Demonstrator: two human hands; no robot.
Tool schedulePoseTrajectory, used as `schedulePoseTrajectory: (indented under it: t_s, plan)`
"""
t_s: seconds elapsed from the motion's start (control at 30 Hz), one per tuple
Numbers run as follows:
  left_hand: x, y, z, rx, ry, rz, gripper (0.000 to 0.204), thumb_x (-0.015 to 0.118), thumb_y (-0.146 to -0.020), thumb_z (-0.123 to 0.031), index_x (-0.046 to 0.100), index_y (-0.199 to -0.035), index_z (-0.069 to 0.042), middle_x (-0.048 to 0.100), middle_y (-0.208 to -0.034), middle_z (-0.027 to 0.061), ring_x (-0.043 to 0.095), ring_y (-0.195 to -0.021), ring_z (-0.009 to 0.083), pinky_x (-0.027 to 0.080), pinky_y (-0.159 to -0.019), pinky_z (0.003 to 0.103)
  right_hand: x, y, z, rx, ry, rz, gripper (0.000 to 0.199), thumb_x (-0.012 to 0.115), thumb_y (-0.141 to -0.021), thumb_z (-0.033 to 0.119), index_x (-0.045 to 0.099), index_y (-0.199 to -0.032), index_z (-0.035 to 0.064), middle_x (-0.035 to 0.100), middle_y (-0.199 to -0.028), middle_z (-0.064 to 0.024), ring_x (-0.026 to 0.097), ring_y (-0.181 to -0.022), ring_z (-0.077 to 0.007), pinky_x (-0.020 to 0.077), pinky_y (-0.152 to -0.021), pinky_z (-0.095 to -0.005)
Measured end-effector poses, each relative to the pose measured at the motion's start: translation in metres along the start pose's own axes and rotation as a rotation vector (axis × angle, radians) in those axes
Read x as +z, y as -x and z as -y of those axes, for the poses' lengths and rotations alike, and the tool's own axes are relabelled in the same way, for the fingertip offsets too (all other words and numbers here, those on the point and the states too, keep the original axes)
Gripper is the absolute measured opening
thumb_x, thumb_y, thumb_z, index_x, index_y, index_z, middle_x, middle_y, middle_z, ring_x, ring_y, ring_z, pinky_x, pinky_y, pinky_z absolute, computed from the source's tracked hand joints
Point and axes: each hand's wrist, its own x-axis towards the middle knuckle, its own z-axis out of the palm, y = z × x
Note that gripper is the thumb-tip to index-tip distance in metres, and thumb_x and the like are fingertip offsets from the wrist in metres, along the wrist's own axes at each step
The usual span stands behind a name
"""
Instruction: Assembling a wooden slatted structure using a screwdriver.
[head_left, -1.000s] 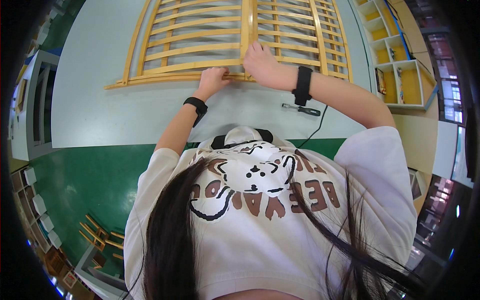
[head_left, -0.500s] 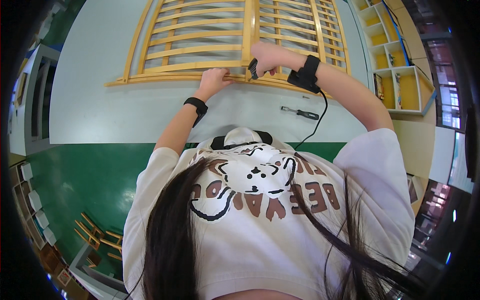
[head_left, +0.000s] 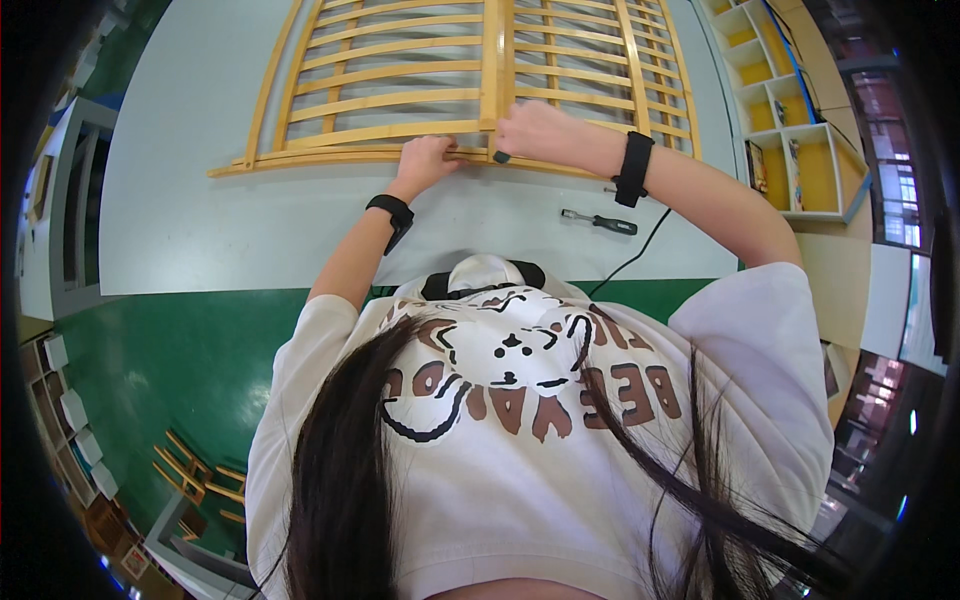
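Note:
A slatted wooden frame (head_left: 395,97) lies on the pale table, its near rail (head_left: 330,155) toward me. My left hand (head_left: 428,160) is closed on this rail, thumb and fingers pinching it left of the central upright. Just right of that upright, my right hand (head_left: 540,135) is wrapped round a dark-handled tool (head_left: 502,157). Only the end of its handle shows below the fist; the tip is hidden, so its exact kind cannot be told. A nut driver (head_left: 600,222) with a black handle and metal shaft rests on the table near my right forearm.
The pale table (head_left: 200,230) ends at a front edge close to my body. A black cable (head_left: 640,250) runs from my right wrist strap across that edge. White shelving with yellow compartments (head_left: 800,170) stands at the right. Wooden chairs (head_left: 185,465) are on the green floor at lower left.
My right hand and wrist have turned, and the tool's handle, more exposed before, is now mostly covered. The right forearm has shifted slightly lower. My left hand stays on the rail.

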Motion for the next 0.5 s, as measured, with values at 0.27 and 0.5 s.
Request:
schedulePoseTrajectory:
  t_s: [0.27,0.5]
  plan:
    - [-0.005,-0.001,-0.005,0.014,-0.002,-0.008,0.035,0.069,-0.061,-0.034,0.061,-0.080,-0.006,0.058,-0.061,0.0081,0.057,-0.059,0.0250,0.045,-0.053,0.034,0.008,0.009,-0.003,0.054,0.066,-0.013,0.017,0.060,-0.063,0.020,0.055,-0.074,0.0067,0.051,-0.067,-0.0056,0.051,-0.074,-0.0198,0.0437,-0.063,-0.0297]
    - [-0.003,0.000,-0.003,0.018,-0.007,-0.019,0.035,0.068,-0.062,-0.035,0.061,-0.080,-0.007,0.056,-0.058,0.0074,0.056,-0.057,0.0250,0.044,-0.052,0.034,-0.013,0.008,0.014,0.150,0.200,0.139,0.016,0.057,-0.066,0.013,0.054,-0.079,0.0050,0.050,-0.081,-0.0075,0.049,-0.069,-0.0205,0.0434,-0.060,-0.0293]
